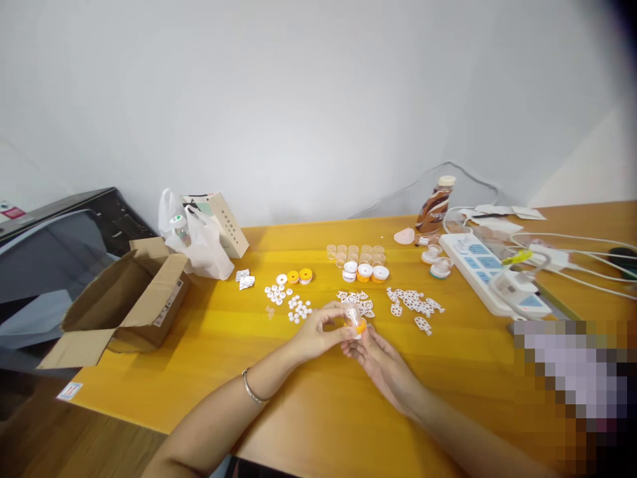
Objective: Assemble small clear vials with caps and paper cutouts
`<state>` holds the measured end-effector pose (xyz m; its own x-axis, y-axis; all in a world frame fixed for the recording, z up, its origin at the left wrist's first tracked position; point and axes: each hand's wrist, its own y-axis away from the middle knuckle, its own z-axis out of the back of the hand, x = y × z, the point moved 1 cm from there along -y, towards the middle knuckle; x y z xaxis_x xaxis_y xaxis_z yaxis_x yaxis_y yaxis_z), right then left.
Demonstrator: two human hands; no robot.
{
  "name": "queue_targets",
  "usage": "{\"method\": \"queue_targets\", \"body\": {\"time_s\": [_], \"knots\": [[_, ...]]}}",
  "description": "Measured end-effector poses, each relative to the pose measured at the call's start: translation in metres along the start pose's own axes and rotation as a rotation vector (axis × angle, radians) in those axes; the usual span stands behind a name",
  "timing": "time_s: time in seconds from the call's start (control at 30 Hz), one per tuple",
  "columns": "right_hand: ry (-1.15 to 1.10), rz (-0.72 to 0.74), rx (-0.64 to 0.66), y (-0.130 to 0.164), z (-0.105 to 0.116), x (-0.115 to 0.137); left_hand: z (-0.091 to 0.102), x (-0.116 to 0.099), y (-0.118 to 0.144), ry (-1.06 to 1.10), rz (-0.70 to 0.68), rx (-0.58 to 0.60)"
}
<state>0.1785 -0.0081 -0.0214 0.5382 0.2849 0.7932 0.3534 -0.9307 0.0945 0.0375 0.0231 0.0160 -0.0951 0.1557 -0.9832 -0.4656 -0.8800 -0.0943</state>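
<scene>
A small clear plastic cup with an orange and white base [355, 323] is held up over the table between my two hands. My left hand [321, 332] grips it from the left, thumb and fingers closed round it. From the right, my right hand [373, 352] pinches its lower part. Just beyond lie white cut-out plastic pieces [365, 305], with more of them [411, 301] to the right. Small white round pieces [299, 309] are scattered left of my left hand. Behind stand white and orange round caps [365, 271] and rows of clear cups [353, 252].
An open cardboard box [134, 305] and a white plastic bag [206, 245] stand at the left. At the right are a brown drink bottle [434, 207], a power strip [478, 269] with cables, and a pixelated patch. Orange caps [305, 274] sit near crumpled foil [246, 282].
</scene>
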Motion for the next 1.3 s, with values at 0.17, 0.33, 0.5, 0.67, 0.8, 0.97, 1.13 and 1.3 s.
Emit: {"method": "queue_targets", "body": {"time_s": [0.17,0.33,0.5,0.67,0.8,0.97,1.13,1.3], "knots": [[0.214,0.080,-0.005,-0.005,0.003,0.002,0.002,-0.001,-0.002,-0.152,-0.100,-0.030],[0.290,0.090,0.015,-0.007,0.006,0.009,0.003,0.000,-0.003,-0.199,-0.126,-0.032],[0.273,0.094,0.032,-0.008,0.007,0.014,0.004,0.000,-0.004,-0.231,-0.143,-0.033],[0.395,0.174,-0.009,-0.014,0.014,0.023,-0.001,0.001,-0.001,-0.364,-0.246,-0.107],[0.662,0.315,-0.035,-0.011,0.015,0.029,-0.011,0.006,0.005,-0.625,-0.327,-0.171],[0.925,0.442,-0.111,-0.014,0.024,0.045,-0.018,0.012,0.014,-0.713,-0.263,-0.107],[0.991,0.456,-0.438,-0.033,0.077,0.087,-0.020,0.014,0.036,-0.746,-0.267,0.259],[1.118,0.410,-0.729,-0.030,0.122,0.119,-0.021,0.016,0.055,-0.872,-0.294,0.471]]}}
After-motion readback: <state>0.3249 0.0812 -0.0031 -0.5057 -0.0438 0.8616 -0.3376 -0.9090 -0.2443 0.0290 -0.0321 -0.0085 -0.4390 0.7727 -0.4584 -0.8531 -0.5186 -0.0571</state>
